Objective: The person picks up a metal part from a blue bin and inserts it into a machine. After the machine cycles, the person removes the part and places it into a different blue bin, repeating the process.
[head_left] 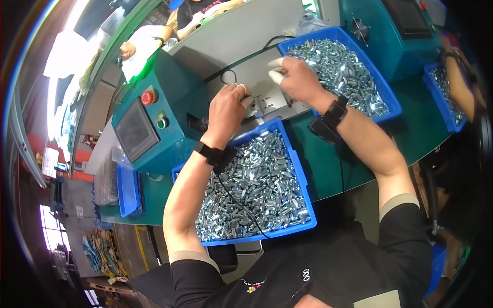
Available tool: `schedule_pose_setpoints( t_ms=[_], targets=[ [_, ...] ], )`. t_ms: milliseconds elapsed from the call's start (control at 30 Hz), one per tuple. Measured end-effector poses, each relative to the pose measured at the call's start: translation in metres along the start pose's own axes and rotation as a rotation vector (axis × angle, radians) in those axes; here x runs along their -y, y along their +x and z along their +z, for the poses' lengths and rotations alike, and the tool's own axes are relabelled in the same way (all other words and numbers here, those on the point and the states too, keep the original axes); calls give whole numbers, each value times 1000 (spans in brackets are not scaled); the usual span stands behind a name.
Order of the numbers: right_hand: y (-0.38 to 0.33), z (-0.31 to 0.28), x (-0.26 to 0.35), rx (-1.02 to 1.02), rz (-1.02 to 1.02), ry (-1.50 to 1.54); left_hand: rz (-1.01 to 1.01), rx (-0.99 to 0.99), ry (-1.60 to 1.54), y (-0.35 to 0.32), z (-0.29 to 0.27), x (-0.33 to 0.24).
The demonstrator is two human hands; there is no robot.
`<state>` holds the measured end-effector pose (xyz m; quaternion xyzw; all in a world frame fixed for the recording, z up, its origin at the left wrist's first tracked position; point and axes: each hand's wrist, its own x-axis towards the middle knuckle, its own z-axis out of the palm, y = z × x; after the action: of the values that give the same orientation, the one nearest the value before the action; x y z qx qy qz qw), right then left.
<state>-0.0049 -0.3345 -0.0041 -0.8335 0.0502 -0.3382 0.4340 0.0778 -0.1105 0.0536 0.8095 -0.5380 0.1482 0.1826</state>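
Note:
My left hand (227,110) is at the left side of a small metal fixture (271,101), its fingers bent together and pressed close; whatever they hold is hidden. My right hand (300,79) hovers above and to the right of the fixture, beside the far bin. White covers sit on its thumb and forefinger, whose tips stand apart with nothing visible between them. A blue bin (312,222) heaped with small shiny metal parts (257,190) lies just below my left hand. Another blue bin (386,95) of similar metal parts (344,72) stands at the right.
A teal machine (177,97) with a dark screen (136,129) and a red button (148,97) stands at the left. Another teal machine (375,51) rises at the far right. A cable (241,205) crosses the near bin. Other people work beyond the grey partition (241,33).

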Motion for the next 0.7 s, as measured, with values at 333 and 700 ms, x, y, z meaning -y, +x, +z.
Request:
schedule_pose_setpoints(
  t_ms=[333, 700],
  targets=[
    [-4, 6, 9, 32, -45, 85, 27, -7, 33, -6, 9, 1],
    [-20, 10, 7, 543, 50, 264, 29, -109, 4, -58, -35, -19]
  ],
)
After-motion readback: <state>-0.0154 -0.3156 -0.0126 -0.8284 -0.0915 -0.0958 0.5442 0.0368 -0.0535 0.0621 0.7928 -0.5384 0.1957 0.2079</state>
